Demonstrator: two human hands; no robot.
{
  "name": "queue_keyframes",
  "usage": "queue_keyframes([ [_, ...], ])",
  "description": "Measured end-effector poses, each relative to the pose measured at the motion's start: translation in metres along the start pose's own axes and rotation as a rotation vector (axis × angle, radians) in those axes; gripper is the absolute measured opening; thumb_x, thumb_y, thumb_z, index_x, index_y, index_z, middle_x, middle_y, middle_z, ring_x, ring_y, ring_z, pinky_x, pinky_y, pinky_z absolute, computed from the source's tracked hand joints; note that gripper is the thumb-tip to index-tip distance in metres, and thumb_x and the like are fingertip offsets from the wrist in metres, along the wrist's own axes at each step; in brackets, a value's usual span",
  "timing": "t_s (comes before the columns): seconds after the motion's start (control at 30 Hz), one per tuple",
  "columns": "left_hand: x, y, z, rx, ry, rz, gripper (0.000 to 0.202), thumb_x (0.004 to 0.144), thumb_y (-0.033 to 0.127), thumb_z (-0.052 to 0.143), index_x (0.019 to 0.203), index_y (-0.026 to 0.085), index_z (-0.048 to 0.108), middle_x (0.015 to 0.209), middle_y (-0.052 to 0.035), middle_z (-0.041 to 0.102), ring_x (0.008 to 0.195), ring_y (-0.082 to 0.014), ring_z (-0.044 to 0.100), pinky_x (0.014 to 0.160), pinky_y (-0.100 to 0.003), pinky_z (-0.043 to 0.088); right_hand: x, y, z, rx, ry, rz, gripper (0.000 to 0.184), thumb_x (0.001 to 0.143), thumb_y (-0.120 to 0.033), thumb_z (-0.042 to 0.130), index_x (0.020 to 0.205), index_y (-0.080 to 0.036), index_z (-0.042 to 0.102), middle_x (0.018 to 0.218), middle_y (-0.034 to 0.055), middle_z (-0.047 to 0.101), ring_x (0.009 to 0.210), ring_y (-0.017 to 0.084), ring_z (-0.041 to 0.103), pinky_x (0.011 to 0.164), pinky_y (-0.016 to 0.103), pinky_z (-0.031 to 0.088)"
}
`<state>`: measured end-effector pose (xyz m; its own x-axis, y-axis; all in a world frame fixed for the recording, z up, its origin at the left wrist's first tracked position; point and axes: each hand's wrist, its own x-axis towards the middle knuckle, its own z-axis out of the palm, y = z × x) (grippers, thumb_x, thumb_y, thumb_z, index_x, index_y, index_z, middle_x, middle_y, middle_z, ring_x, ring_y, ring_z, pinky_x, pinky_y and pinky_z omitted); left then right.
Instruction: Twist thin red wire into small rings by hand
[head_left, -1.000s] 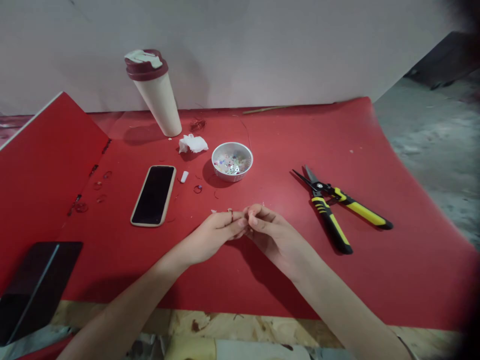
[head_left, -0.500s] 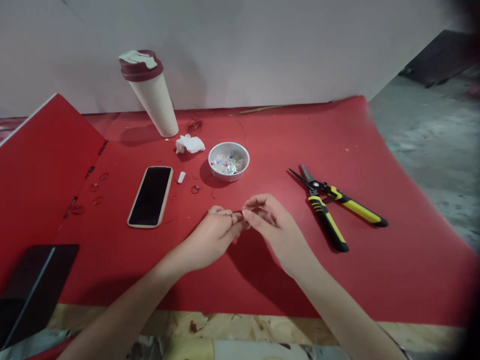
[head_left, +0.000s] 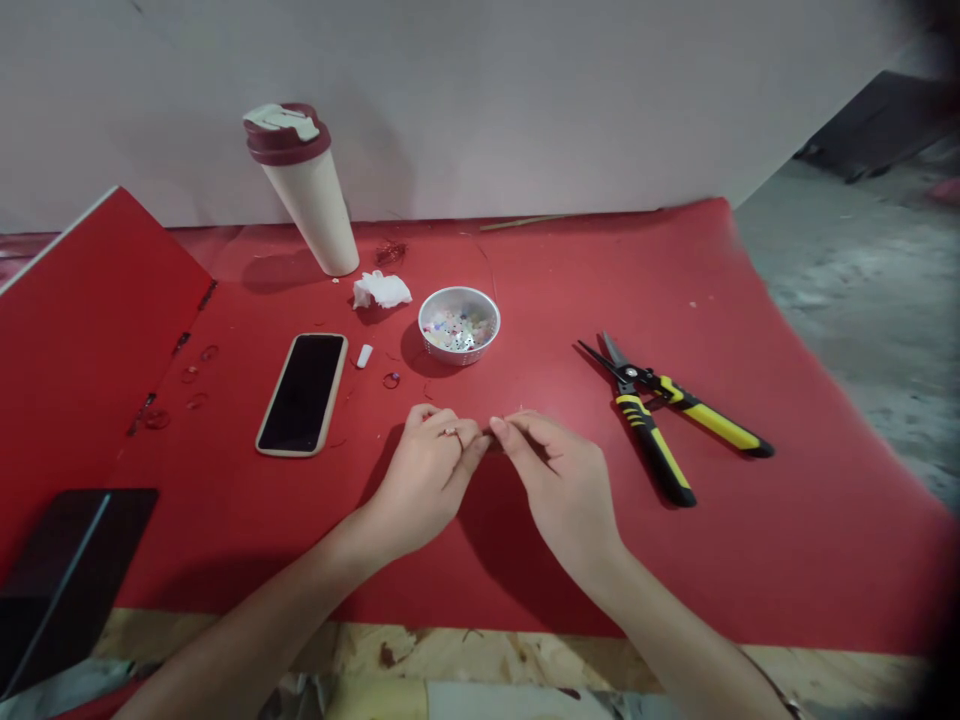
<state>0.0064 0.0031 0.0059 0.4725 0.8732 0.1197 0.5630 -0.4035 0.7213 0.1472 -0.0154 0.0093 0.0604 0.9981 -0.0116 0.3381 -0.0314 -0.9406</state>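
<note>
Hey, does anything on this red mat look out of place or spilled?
Yes, loose bits look stray on the red mat: a small wire ring lies outside the white bowl, more rings sit by the red board, and a wire tangle and crumpled tissue lie near the tumbler.

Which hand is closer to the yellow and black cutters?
Right. The right hand is just left of the yellow and black cutters, not touching them. The left hand is farther away, on the other side of the right hand.

Tiny coppery wire ring on fingers
</note>
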Motion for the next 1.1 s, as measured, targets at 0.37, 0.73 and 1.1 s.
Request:
queue_keyframes([
  [0.37,-0.001,0.0,0.002,-0.104,0.033,-0.069,0.03,0.091,0.024,0.031,0.061,0.02,0.034,0.062,0.0014,0.039,0.067,-0.0158,0.036,0.075,-0.033,0.032,0.003,0.001,-0.001,-0.178,0.002,-0.076,0.027,0.087,-0.036,0.049,0.066,-0.021,0.056,0.063,0.0009,0.056,0.059,0.014,0.048,0.058,0.027,0.036],
  [0.73,0.001,-0.004,0.007,-0.713,0.003,-0.324,0.035,0.089,0.038,0.039,0.061,0.019,0.031,0.059,0.0045,0.03,0.055,-0.0094,0.028,0.054,-0.024,0.027,0.008,0.008,0.001,0.634,-0.18,0.468,0.03,0.072,-0.044,0.067,0.062,-0.016,0.06,0.058,-0.0013,0.051,0.055,0.01,0.041,0.054,0.025,0.034],
  [1.1,0.002,-0.007,0.008,-0.98,-0.09,-0.33,0.032,0.087,0.037,0.045,0.063,0.017,0.038,0.059,0.0047,0.032,0.054,-0.0083,0.028,0.052,-0.023,0.026,0.009,0.008,0.003,0.976,-0.298,0.659,0.032,0.071,-0.04,0.07,0.058,-0.014,0.057,0.051,-0.007,0.038,0.047,0.005,0.026,0.045,0.02,0.026],
])
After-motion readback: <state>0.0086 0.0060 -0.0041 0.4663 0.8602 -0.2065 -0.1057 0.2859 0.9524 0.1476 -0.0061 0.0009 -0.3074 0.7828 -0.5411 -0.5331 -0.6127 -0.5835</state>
